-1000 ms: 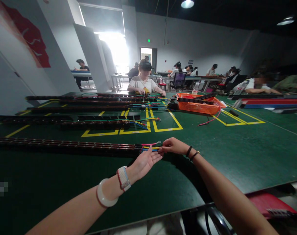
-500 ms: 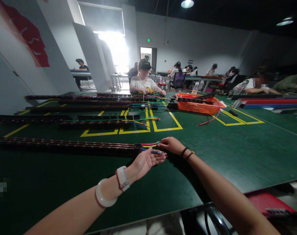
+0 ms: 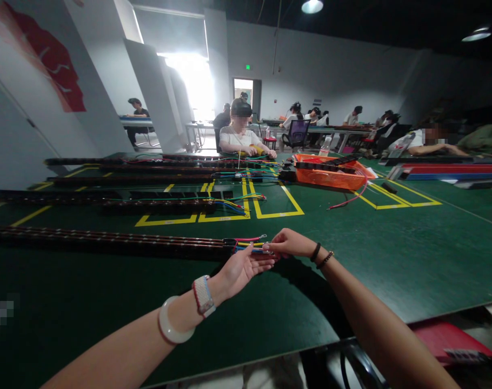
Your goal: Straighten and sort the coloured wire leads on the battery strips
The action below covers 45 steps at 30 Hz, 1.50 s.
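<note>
A long black-and-brown bundle of rods or tubes (image 3: pixel 148 243) lies across the near table, with coloured wires leaving its right end. My left hand (image 3: pixel 244 266) is palm up beneath these wires, fingers stretched out flat; the blue wire (image 3: pixel 241 250) runs over it. At the wire ends, my right hand (image 3: pixel 290 243) is closed in a pinch at the tip of the yellow wire (image 3: pixel 250 244). Just above, the red wire (image 3: pixel 246 239) sticks out free, a metal lug at its end. My fingers partly hide the yellow and blue tips.
Further back on the green table (image 3: pixel 392 254) lie more dark bundles (image 3: pixel 160 202) with coloured wires, and yellow tape outlines. An orange basket (image 3: pixel 327 177) holds black parts. Opposite, a person (image 3: pixel 240 135) handles a yellow tool. A red seat (image 3: pixel 449 340) is at the lower right.
My right hand has shifted from near the red wire's lug slightly down and right to the yellow wire's tip. My left hand has stayed almost in place.
</note>
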Motion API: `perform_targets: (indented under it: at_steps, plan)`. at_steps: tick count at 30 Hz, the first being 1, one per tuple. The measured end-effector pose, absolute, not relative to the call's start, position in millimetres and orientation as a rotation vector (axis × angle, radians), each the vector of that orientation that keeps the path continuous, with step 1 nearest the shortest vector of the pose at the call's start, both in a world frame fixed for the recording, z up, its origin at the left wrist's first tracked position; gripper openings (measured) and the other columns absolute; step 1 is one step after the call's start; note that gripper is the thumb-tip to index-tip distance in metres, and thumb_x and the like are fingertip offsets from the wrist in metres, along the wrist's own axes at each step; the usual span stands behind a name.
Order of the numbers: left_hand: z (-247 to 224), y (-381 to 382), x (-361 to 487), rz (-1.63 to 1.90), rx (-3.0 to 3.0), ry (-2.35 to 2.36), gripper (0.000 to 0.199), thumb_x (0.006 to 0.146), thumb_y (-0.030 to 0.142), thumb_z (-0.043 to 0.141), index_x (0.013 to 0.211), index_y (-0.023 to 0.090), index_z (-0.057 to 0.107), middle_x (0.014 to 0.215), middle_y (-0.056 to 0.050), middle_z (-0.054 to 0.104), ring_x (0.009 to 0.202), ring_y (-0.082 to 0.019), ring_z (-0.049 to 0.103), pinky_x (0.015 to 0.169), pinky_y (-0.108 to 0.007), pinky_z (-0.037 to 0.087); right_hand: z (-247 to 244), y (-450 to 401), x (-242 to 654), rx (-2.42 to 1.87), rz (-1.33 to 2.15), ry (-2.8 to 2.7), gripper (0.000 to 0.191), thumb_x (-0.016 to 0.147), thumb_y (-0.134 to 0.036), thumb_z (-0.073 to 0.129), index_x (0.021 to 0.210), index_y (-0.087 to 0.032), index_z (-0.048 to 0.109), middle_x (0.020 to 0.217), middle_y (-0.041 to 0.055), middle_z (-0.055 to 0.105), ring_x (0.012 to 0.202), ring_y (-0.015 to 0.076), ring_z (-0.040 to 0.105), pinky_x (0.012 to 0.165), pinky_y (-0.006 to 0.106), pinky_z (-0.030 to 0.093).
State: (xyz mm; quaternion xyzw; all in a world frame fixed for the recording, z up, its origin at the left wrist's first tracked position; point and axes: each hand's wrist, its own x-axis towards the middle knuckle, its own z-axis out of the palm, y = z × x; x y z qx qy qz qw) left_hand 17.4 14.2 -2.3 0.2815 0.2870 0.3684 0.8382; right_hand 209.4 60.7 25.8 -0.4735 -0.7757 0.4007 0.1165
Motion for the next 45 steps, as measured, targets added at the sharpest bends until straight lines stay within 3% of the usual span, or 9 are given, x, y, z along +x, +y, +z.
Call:
perform_targets:
  at_steps: [6,16,23,34,37,41,45]
  plan:
    - [-4.9,15.0,17.0,0.789,0.601,0.605,0.037,0.094,0.031,0.037,0.098,0.002,0.061,0.098,-0.021,0.067,0.088,-0.022,0.066,0.094,-0.036,0.043,23.7,60.2,209.3,-1.284,1.259,-2.284,0.057,0.075,-0.067,0.053,0.062,-0.012,0.059,0.049,-0.0011,0.051,0.041,0.0064,0.04,0.039,0.018,0.028]
    - [-1.1,13.2,18.3,0.775,0.637,0.651,0.041,0.094,0.036,0.036,0.095,0.003,0.06,0.096,-0.022,0.067,0.091,-0.023,0.066,0.097,-0.038,0.042,13.8,62.4,206.9,-1.329,1.022,-2.332,0.055,0.08,-0.065,0.047,0.066,-0.013,0.058,0.049,-0.0021,0.049,0.043,0.0073,0.042,0.04,0.019,0.027]
    - [0.9,2.2,22.5,0.583,1.127,0.673,0.036,0.087,0.04,0.05,0.091,0.007,0.066,0.093,-0.02,0.069,0.082,-0.023,0.067,0.078,-0.033,0.05,13.2,63.8,205.3,-1.41,0.849,-2.336,0.057,0.078,-0.065,0.052,0.063,-0.011,0.064,0.046,-0.001,0.05,0.041,0.0068,0.04,0.041,0.02,0.024]
    - [5.1,-0.4,23.2,0.521,1.203,0.691,0.031,0.084,0.041,0.054,0.08,0.011,0.062,0.088,-0.016,0.07,0.08,-0.023,0.067,0.076,-0.035,0.049,8.8,61.6,203.4,-1.513,0.813,-2.36,0.056,0.077,-0.064,0.054,0.059,-0.012,0.064,0.041,-0.0014,0.047,0.037,0.0074,0.039,0.041,0.021,0.023]
    - [5.2,-1.0,22.9,0.52,1.215,0.686,0.032,0.084,0.043,0.053,0.081,0.011,0.061,0.087,-0.015,0.069,0.081,-0.023,0.067,0.077,-0.036,0.049,12.7,65.9,209.6,-1.493,0.755,-2.29,0.061,0.082,-0.065,0.045,0.057,-0.013,0.062,0.042,-0.0012,0.046,0.039,0.0079,0.039,0.044,0.022,0.025]
    - [5.8,-1.5,22.5,0.53,1.226,0.686,0.037,0.083,0.047,0.054,0.081,0.011,0.061,0.087,-0.014,0.069,0.081,-0.022,0.067,0.077,-0.036,0.049,11.9,73.9,214.8,-1.474,0.526,-2.012,0.06,0.093,-0.056,0.029,0.066,-0.014,0.063,0.05,-0.0002,0.048,0.047,0.01,0.043,0.05,0.022,0.029]
    - [3.1,-0.2,22.7,0.524,1.226,0.684,0.041,0.081,0.051,0.055,0.081,0.01,0.061,0.086,-0.013,0.07,0.078,-0.02,0.067,0.077,-0.035,0.049,4.5,76.2,208.5,-1.295,0.483,-1.999,0.044,0.093,-0.048,0.037,0.092,-0.015,0.065,0.082,0.0052,0.061,0.074,0.0144,0.055,0.066,0.023,0.04]
